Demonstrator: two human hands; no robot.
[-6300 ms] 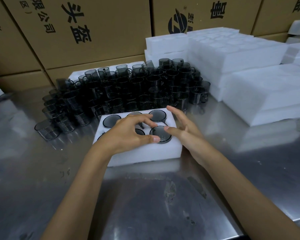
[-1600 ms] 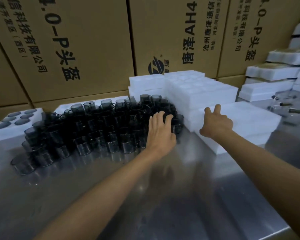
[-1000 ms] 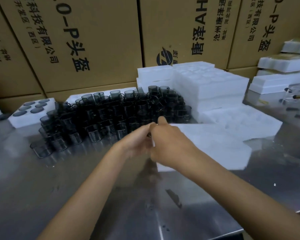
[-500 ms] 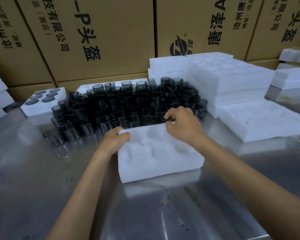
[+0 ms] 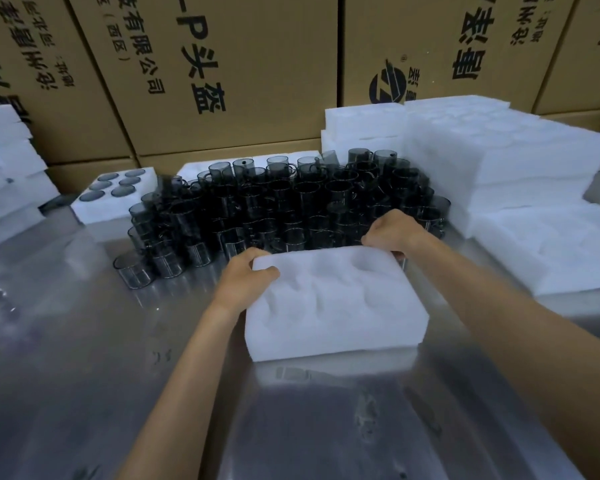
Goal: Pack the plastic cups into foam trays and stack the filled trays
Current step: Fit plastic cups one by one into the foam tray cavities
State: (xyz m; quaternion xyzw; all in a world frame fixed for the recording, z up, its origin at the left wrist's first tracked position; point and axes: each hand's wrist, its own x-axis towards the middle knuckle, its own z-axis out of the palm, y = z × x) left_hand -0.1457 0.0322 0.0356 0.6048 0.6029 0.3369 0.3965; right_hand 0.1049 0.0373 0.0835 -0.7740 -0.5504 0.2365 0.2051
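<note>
Setting empty tray (image 5: 333,299) down, left hand (image 5: 245,278) and right hand (image 5: 394,232) gripping its far corners; next, likely load cups (image 5: 291,209).

A: The light is dim and even, seemingly from overhead. The shiny grey steel desk (image 5: 84,375) gives back pale, smeared reflections instead of hard glare.

B: And the white foam tray with shallow hollows (image 5: 333,306)?

A: It is the brightest thing, nearly washed out, so its hollows show only as faint grey shading. A soft reflection of it lies on the desk just below its near edge.

B: Sharpness?

A: Soft throughout. The cluster of dark smoky clear plastic cups (image 5: 291,209) merges into a black mass. The brown printed cardboard boxes (image 5: 222,64) lean outward from wide-angle distortion, and the left edge is blurred.
</note>
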